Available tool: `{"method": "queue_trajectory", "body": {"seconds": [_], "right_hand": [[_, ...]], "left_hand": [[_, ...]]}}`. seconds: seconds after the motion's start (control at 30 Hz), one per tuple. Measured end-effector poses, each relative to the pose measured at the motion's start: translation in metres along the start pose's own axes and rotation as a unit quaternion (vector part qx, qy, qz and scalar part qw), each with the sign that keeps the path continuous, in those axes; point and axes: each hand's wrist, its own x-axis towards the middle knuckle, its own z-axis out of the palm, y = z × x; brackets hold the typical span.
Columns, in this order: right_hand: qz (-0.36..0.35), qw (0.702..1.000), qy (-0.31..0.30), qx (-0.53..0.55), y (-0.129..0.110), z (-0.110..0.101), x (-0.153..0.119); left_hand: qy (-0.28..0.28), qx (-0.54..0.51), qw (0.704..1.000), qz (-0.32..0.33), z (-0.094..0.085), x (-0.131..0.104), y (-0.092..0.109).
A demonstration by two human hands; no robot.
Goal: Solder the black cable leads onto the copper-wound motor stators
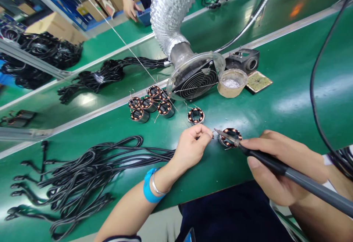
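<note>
My right hand [284,164] is closed round the dark handle of a soldering iron [271,161], whose tip points left over a copper-wound ring coil [231,138]. Left of that coil, my left hand [193,144] pinches something too small to make out, near the iron's tip; thin wire ends show at its fingertips. A second ring coil [195,116] stands just behind my left hand. Several similar coils [148,103] stand grouped farther back to the left, with loose copper ends sticking up.
A round fan [197,82] on a silver duct [169,14] stands behind the coils. To its right are a tub [232,83], a yellowish sponge [258,82] and an iron stand [242,61]. Black cables [85,175] lie left. A person's hand [130,9] shows across the bench.
</note>
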Motion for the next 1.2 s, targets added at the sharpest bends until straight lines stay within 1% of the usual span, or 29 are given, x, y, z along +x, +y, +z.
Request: {"method": "queue_trajectory", "body": {"seconds": [0.07,0.17,0.4,0.77,0.9,0.97,1.03,1.13,1.2], "right_hand": [[0.014,1.0,0.011,-0.006,-0.002,-0.003,0.0],[0.03,1.0,0.01,-0.004,-0.003,-0.005,-0.002],[0.027,0.999,0.019,0.003,0.0,-0.005,-0.006],[0.023,0.999,0.042,0.015,-0.001,-0.004,-0.003],[0.054,0.997,0.047,0.001,0.0,-0.001,-0.001],[0.068,0.997,0.048,-0.008,0.005,0.004,0.001],[0.056,0.998,0.026,-0.01,0.012,0.011,0.006],[0.015,0.998,-0.057,0.006,0.022,0.022,0.015],[-0.012,0.995,-0.095,0.027,0.026,0.028,0.021]], "left_hand": [[-0.001,0.001,1.0,0.001,0.0,0.0,0.0],[0.0,0.005,1.0,0.002,0.0,0.0,-0.001],[-0.001,0.014,1.0,0.003,0.0,-0.001,0.0],[0.001,0.018,1.0,0.004,0.0,-0.001,-0.001],[-0.001,0.022,1.0,0.0,-0.001,-0.001,0.001],[-0.017,0.017,1.0,-0.002,-0.002,-0.001,0.002],[-0.055,0.005,0.998,0.001,-0.005,-0.002,0.004],[-0.114,-0.003,0.993,0.018,-0.009,-0.003,0.006],[-0.134,0.003,0.991,0.028,-0.011,-0.004,0.005]]}}
